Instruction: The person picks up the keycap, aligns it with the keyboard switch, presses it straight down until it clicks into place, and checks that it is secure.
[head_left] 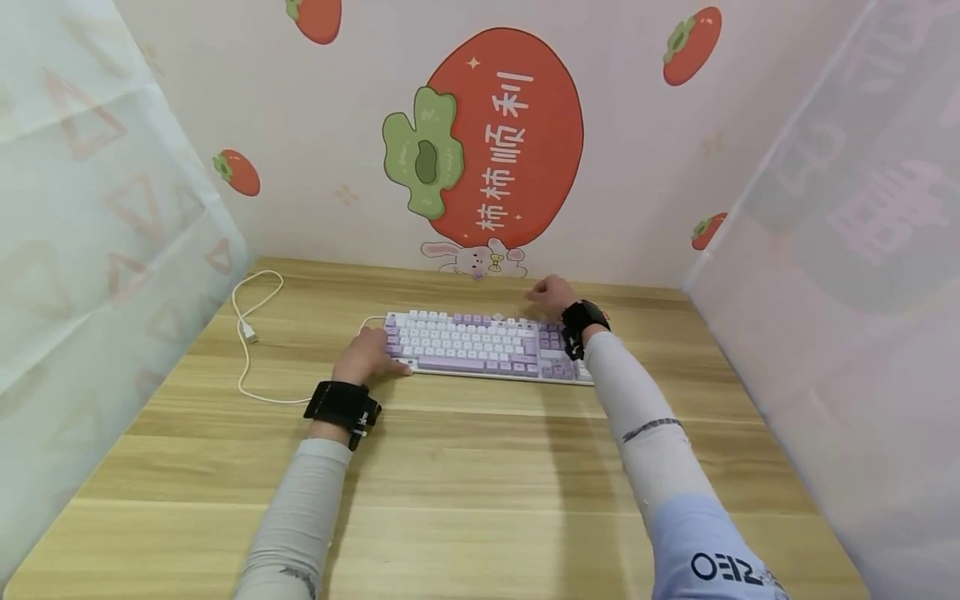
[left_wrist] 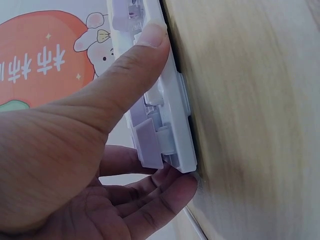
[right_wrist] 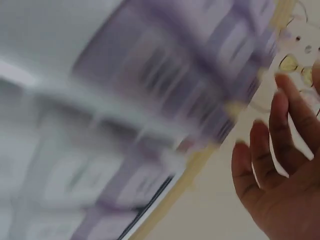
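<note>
A white and lilac keyboard (head_left: 465, 343) lies on the wooden table (head_left: 465, 467), its long side across my view. At its left end my left hand (head_left: 363, 358) grips the corner. In the left wrist view the thumb (left_wrist: 135, 70) lies on the front rim, and the other fingers curl by the end and its lower edge. My right hand (head_left: 552, 297) hovers over the far edge near the keyboard's right part. Its fingers (right_wrist: 282, 130) are loosely bent and hold nothing in the right wrist view, where the keys are blurred.
A white cable (head_left: 242, 367) with a USB plug (head_left: 249, 333) loops on the table to the left of the keyboard. Behind stands a backdrop (head_left: 630, 167) printed with persimmons and a rabbit. Hanging sheets (head_left: 97, 250) border the table on both sides.
</note>
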